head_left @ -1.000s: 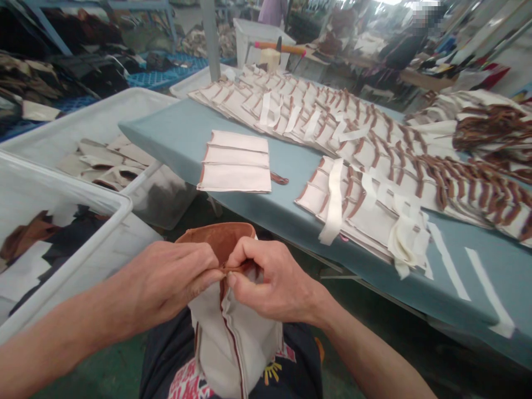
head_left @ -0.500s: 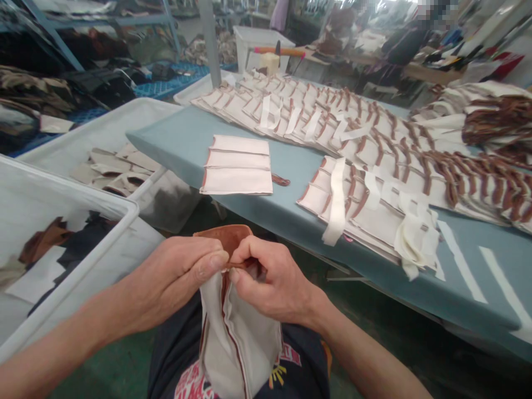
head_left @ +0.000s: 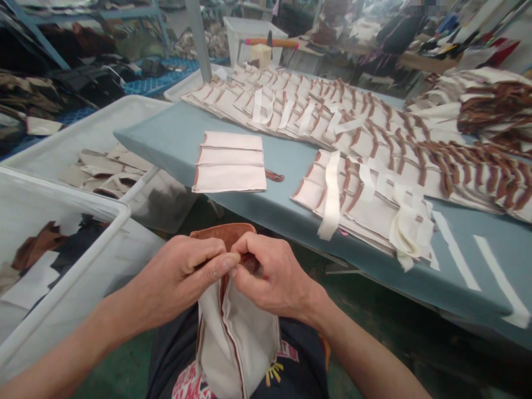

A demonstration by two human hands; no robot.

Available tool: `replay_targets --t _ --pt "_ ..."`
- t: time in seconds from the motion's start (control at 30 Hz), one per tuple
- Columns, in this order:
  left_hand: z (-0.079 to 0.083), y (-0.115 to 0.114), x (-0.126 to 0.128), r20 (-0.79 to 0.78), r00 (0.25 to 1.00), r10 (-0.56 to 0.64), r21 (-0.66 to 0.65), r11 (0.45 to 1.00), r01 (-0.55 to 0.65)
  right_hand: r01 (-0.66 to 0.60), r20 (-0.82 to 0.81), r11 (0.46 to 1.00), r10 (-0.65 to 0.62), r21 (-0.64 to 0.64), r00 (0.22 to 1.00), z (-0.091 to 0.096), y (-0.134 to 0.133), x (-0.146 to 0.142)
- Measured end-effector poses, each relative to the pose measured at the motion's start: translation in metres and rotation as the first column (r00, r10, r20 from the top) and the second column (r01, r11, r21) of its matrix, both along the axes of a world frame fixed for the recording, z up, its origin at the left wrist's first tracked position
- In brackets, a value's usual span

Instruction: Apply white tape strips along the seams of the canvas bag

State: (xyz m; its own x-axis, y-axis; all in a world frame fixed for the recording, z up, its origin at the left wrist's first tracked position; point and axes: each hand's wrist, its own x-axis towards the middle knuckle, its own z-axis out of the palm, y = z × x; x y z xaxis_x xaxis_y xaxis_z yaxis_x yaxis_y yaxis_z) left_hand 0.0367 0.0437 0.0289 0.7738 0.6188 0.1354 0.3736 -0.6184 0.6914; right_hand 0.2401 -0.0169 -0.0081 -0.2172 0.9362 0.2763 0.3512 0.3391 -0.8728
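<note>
My left hand [head_left: 183, 274] and my right hand [head_left: 266, 274] meet over my lap, both pinched on the top edge of a cream fabric pouch [head_left: 241, 338] with brown leather trim [head_left: 222, 233]. The pouch hangs down between my forearms, its brown seam running down the middle. The fingertips of both hands touch at the pouch's opening. A small stack of three flat cream pouches [head_left: 230, 163] lies on the blue-grey table [head_left: 174, 133] just beyond my hands.
Long overlapping rows of cream and brown pouches [head_left: 374, 138] cover the table, with loose white strips [head_left: 332, 194] over them. Two large white bins [head_left: 95, 127] with fabric pieces stand on the left. Other workers and cluttered benches sit far back.
My hands have shifted slightly and drawn closer, the fingertips now pressed together at the pouch's top edge. The view has drifted a little.
</note>
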Motion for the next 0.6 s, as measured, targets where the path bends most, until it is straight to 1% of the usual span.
replay_targets --t 0.13,0.2,0.27,0.37,0.43,0.53,0.6 --pt "0.000 0.002 0.005 0.019 1.000 -0.001 -0.045 0.999 0.002 0.046 0.095 0.997 -0.052 0.065 0.994 0.000 -0.001 0.003" --pt "0.000 0.001 0.007 0.030 1.000 -0.001 -0.075 0.997 0.004 0.063 0.105 0.995 -0.071 0.081 0.992 -0.002 -0.002 0.003" --pt "0.000 0.000 0.009 0.042 0.999 -0.005 -0.108 0.994 0.010 0.074 0.089 0.995 -0.081 0.070 0.993 -0.002 -0.004 0.003" --pt "-0.003 -0.001 0.010 0.080 0.997 -0.012 -0.181 0.983 0.026 0.072 0.035 0.997 -0.072 -0.003 0.997 0.002 -0.006 0.004" --pt "-0.007 -0.001 0.009 0.105 0.994 0.001 -0.243 0.970 0.025 0.049 -0.013 0.995 -0.050 -0.082 0.999 0.008 -0.006 0.008" --pt "-0.015 -0.003 0.007 0.122 0.992 0.035 -0.315 0.949 0.005 -0.059 -0.079 0.980 0.045 -0.191 0.996 0.016 -0.003 0.015" --pt "-0.019 -0.005 0.006 0.138 0.989 0.056 -0.344 0.939 -0.005 -0.129 -0.098 0.968 0.110 -0.215 0.989 0.019 0.001 0.019"
